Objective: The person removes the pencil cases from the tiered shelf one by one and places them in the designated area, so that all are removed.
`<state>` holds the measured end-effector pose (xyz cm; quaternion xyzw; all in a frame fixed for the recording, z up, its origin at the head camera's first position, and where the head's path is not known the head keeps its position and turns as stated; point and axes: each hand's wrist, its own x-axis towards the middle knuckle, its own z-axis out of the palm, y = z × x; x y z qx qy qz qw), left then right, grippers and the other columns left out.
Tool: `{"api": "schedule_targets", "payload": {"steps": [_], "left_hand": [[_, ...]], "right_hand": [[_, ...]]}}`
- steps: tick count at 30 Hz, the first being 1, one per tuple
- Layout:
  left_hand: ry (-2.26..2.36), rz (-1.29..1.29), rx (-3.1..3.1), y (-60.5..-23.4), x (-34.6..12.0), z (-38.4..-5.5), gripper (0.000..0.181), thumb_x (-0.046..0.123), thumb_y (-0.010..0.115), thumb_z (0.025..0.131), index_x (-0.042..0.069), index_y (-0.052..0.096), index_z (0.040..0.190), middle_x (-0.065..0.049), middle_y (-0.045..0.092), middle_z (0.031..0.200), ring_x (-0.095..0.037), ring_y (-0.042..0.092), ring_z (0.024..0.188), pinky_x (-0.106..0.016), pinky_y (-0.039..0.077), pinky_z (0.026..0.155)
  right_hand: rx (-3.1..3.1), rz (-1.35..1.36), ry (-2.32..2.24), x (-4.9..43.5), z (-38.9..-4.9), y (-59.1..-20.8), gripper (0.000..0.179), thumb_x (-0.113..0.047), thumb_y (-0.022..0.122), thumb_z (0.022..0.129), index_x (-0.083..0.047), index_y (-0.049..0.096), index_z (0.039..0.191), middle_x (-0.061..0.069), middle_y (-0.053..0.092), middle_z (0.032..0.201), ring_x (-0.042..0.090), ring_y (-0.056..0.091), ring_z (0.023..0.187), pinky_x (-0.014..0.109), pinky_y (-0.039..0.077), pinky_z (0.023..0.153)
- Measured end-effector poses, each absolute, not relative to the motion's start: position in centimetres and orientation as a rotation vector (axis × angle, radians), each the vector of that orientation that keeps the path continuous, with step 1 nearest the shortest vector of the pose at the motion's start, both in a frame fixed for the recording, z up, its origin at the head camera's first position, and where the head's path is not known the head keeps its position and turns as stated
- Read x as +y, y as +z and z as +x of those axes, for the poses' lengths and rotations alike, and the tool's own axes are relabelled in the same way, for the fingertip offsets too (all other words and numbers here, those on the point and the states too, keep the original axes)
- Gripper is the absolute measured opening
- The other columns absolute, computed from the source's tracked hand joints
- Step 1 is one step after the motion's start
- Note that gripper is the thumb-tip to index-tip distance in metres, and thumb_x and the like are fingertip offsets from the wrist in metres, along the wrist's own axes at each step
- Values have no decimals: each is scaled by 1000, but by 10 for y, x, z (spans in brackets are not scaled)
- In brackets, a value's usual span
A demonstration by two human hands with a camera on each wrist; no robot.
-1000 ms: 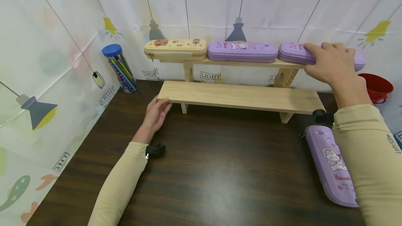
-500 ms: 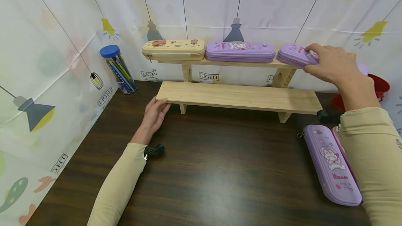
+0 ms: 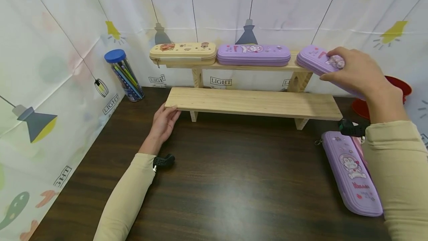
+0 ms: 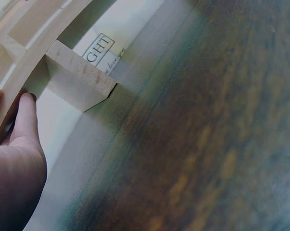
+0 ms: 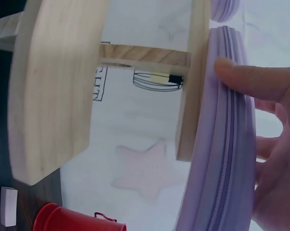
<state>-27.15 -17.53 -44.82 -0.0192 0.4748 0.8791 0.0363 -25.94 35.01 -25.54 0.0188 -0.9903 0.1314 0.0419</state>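
Note:
My right hand (image 3: 359, 70) grips a purple zip pencil case (image 3: 315, 59) at the right end of the wooden rack's upper shelf, thumb on its near side. The case slants, its right end turned toward me past the shelf's end; in the right wrist view its zipped side (image 5: 226, 134) shows beside the shelf edge. At the lower shelf (image 3: 250, 102), my left hand (image 3: 162, 124) holds the left front corner, with fingers under the board in the left wrist view. A second purple pencil case (image 3: 254, 55) and a cream one (image 3: 183, 53) lie along the upper shelf.
Another purple pencil case (image 3: 352, 174) lies on the dark table at right, a pink item beside it partly hidden by my sleeve. A red bucket (image 3: 398, 84) stands behind my right wrist. A blue-lidded tub of pencils (image 3: 124, 75) stands at back left.
My right hand has turned the right-hand purple case, swinging its right end toward me and off the shelf line. My left hand stays on the lower shelf corner.

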Motion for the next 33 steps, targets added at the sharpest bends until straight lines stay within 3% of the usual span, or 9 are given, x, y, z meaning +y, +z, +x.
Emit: {"api": "schedule_targets", "payload": {"steps": [6, 13, 24, 33], "left_hand": [[2702, -55, 1446, -448, -175, -272, 61, 3, 52, 101, 12, 27, 156, -14, 36, 158, -23, 41, 145, -28, 43, 115], [2687, -73, 1472, -448, -175, -272, 60, 4, 52, 102, 13, 28, 156, -13, 36, 158, -22, 41, 145, -27, 44, 115], [2683, -57, 1481, -449, -175, -272, 59, 5, 52, 101, 13, 31, 155, -13, 36, 158, -23, 41, 145, -27, 44, 114], [2685, -61, 1481, -448, -175, -271, 58, 5, 53, 101, 13, 32, 155, -13, 37, 157, -23, 42, 144, -27, 43, 115]], "right_hand": [[-2987, 105, 439, 354, -253, -263, 83, -36, 73, 88, -3, 33, 153, 41, 38, 139, 55, 36, 120, 74, 36, 93], [-2951, 182, 453, 356, -248, -270, 86, -26, 75, 85, -6, 28, 155, 41, 43, 135, 55, 40, 116, 70, 38, 88], [-2947, 106, 617, 350, -228, -294, 100, -48, 70, 87, -28, 6, 161, 36, 32, 150, 55, 40, 120, 78, 42, 87], [-2923, 69, 713, 337, -209, -318, 102, -53, 72, 84, -38, 4, 159, 34, 36, 150, 55, 44, 117, 77, 48, 83]]}}
